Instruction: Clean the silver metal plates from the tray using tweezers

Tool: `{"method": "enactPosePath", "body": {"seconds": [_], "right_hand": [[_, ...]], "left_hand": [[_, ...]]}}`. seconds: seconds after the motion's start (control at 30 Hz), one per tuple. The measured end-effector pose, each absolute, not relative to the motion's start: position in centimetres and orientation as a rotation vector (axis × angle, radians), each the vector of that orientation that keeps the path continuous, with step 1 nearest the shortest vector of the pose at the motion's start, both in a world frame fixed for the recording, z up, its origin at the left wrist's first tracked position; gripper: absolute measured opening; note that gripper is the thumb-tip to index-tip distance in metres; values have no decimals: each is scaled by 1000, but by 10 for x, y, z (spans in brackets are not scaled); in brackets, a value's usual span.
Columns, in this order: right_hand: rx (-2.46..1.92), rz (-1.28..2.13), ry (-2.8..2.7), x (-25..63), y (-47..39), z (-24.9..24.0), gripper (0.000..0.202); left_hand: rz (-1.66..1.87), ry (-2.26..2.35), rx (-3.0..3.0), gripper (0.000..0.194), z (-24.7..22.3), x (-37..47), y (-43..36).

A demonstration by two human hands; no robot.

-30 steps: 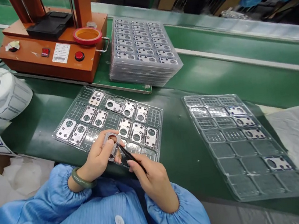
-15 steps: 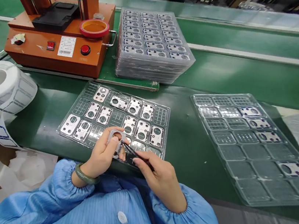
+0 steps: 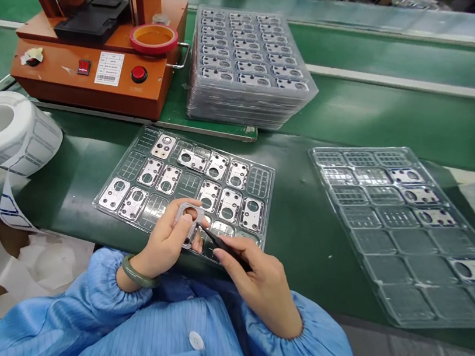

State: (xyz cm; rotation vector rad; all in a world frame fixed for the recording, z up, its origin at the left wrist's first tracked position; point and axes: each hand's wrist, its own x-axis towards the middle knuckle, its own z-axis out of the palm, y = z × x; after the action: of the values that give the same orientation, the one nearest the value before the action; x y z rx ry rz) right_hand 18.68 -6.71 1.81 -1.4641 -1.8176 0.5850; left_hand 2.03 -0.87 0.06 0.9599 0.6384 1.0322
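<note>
My left hand (image 3: 169, 240) is closed on a small metal plate (image 3: 195, 212) with a large round hole, the thumb pressed on its face. My right hand (image 3: 257, 275) grips black tweezers (image 3: 226, 246), whose tips meet the plate's right edge. Whether the tips pinch anything is too small to tell. Beneath both hands lies a clear plastic tray (image 3: 188, 183) with several similar metal plates in its pockets. To the right, a second clear tray (image 3: 421, 261) holds a few plates along its right side.
Behind the near tray stand an orange press machine (image 3: 89, 98) with a roll of red tape (image 3: 155, 38) on it, and a tall stack of filled trays (image 3: 249, 103). A roll of labels (image 3: 33, 139) sits at left. Crumpled white paper (image 3: 50, 260) lies in a box below.
The tweezers' arms, slightly apart before, now look closed together at the plate's edge. The whole view has shifted a little; my left hand still holds the plate.
</note>
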Motion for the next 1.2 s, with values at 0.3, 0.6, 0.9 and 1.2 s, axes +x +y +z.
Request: {"method": "enactPosePath", "body": {"seconds": [0.3, 0.6, 0.9, 1.2], "right_hand": [[-1536, 649, -1935, 194, -66, 22, 34], [-1465, 534, -1838, 188, -65, 16, 14], [-1386, 552, -1908, 192, -64, 22, 17], [-1449, 903, -1882, 192, -64, 21, 33]], "left_hand": [[1015, 664, 974, 24, 2, 20, -9], [1022, 627, 987, 22, -1, 19, -8], [1018, 633, 975, 24, 0, 18, -9], [1013, 639, 965, 24, 0, 19, -9]]}}
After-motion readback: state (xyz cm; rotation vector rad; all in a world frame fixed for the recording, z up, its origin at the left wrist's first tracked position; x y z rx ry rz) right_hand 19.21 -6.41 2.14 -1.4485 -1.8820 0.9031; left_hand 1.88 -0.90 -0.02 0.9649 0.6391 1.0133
